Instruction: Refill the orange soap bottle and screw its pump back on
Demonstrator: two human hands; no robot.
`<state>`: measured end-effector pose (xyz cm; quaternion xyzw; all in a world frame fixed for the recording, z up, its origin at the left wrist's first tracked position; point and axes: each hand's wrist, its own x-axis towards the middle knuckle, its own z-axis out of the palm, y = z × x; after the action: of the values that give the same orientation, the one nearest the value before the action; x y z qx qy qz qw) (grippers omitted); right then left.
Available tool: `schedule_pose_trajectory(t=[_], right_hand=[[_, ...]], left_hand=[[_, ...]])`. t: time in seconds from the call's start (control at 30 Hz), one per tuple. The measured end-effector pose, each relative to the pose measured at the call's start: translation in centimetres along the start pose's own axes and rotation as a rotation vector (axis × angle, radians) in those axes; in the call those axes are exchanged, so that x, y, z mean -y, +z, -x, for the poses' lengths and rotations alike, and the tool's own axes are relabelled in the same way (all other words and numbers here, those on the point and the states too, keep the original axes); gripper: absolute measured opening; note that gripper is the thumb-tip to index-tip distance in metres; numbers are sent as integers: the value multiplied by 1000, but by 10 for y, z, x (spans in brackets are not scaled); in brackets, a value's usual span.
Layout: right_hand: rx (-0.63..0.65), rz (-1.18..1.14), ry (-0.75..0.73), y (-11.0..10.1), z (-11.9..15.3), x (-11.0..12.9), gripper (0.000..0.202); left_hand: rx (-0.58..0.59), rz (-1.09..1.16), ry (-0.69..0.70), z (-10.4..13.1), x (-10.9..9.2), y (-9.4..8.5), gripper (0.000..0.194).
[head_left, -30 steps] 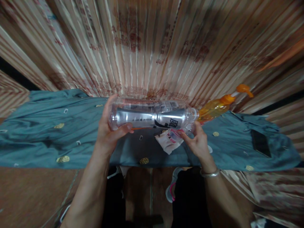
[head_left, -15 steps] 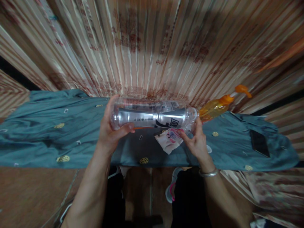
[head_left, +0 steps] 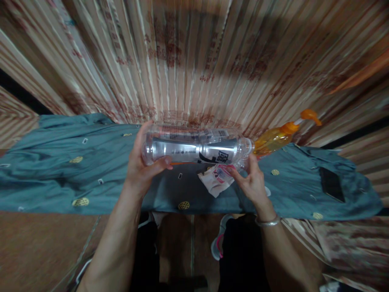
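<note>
Two hands gripped a clear bottle [head_left: 190,148] lying crosswise at the centre of the frame

The left hand [head_left: 142,164] was closed around the bottle's base, left of centre, its thumb laid along the near side. The right hand [head_left: 253,182] grasped the neck end, right of centre, and its thumb touched a crumpled white-and-pink wrapper [head_left: 216,178] that hung below the bottle's shoulder. The clear bottle was on its side, its base toward the left of the frame and its neck toward the right, with a silver label and black lettering facing up.

Just beyond the neck, an amber bottle [head_left: 272,140] slanted toward the upper right, ending in an orange pump head [head_left: 310,115]. Whether its lower end touched the clear bottle could not be told.

Beneath the hands, a teal cloth [head_left: 106,162] with yellow patterns ran across the middle of the frame. A dark phone [head_left: 332,184] lay on it at the right. A silver bracelet [head_left: 268,222] circled the right wrist. Pleated, patterned curtains [head_left: 182,61] filled the top of the frame, and a grey-and-pink shoe [head_left: 218,243] showed at the lower centre above brown floor tiles [head_left: 45,243].
</note>
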<state>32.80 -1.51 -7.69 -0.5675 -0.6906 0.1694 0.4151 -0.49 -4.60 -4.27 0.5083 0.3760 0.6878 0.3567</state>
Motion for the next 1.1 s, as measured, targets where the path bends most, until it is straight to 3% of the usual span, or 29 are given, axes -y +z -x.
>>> schedule_pose_trajectory(t=[0.17, 0.43, 0.77, 1.1], right_hand=[[-1, 1, -19, 1, 0, -2, 83], [11, -3, -15, 0, 0, -3, 82], [27, -9, -11, -1, 0, 1, 86], [41, -41, -7, -2, 0, 0, 84]], left_hand=[[-42, 26, -16, 0, 2, 3, 85], [25, -43, 11, -1, 1, -3, 84], [-33, 21, -40, 1, -5, 5, 86], [-13, -42, 0, 1, -2, 1, 79]])
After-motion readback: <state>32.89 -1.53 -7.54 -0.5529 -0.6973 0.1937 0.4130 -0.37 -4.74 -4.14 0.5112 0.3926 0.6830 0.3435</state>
